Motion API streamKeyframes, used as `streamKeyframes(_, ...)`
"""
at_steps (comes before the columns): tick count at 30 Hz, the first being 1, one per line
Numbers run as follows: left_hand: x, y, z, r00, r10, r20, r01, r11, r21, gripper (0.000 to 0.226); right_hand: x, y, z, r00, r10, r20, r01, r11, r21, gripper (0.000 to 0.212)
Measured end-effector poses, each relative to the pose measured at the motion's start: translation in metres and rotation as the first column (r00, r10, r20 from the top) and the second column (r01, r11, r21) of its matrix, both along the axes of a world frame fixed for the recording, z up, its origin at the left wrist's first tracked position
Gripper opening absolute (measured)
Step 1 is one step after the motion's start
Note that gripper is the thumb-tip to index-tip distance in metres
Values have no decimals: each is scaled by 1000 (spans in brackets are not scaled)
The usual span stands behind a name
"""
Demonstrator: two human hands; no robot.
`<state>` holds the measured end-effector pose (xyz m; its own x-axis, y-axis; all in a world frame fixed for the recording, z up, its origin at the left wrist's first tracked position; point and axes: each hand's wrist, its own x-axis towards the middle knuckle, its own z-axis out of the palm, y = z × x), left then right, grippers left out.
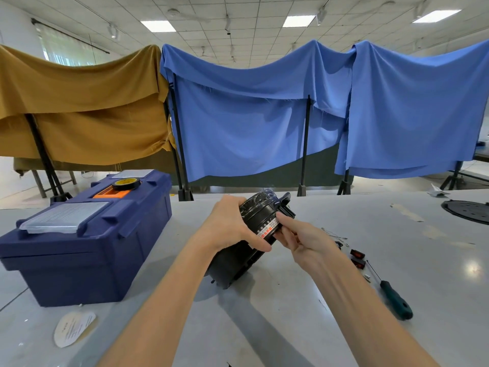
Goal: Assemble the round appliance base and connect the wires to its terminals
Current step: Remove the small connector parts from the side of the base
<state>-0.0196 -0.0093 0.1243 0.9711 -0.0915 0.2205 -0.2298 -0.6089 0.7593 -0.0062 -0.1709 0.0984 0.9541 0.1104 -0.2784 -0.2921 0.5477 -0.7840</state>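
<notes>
A black round appliance body point(258, 221) with a white and red label lies tilted on its side above the grey table point(291, 300), its lower end near the surface. My left hand point(230, 225) grips it from the left, thumb across the front. My right hand point(299, 234) pinches its labelled side near a black clip at the top. A round black base plate point(469, 211) lies flat at the far right. Thin wires point(334, 234) and two small red-faced switches point(357, 258) rest on the table just right of my right hand.
A dark blue toolbox point(87, 234) stands at the left with a black tape roll point(126, 183) on its lid. A green-handled screwdriver point(394, 298) lies at the right. A round paper label point(74, 328) sits near the front left. Draped ochre and blue cloths hang behind the table.
</notes>
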Motion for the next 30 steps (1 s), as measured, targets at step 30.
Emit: streamKeyframes(30,-4,0,-10,995,94,40,-97,992,81,51,54,-113,-114,977,146,158,177,-128,-976,11)
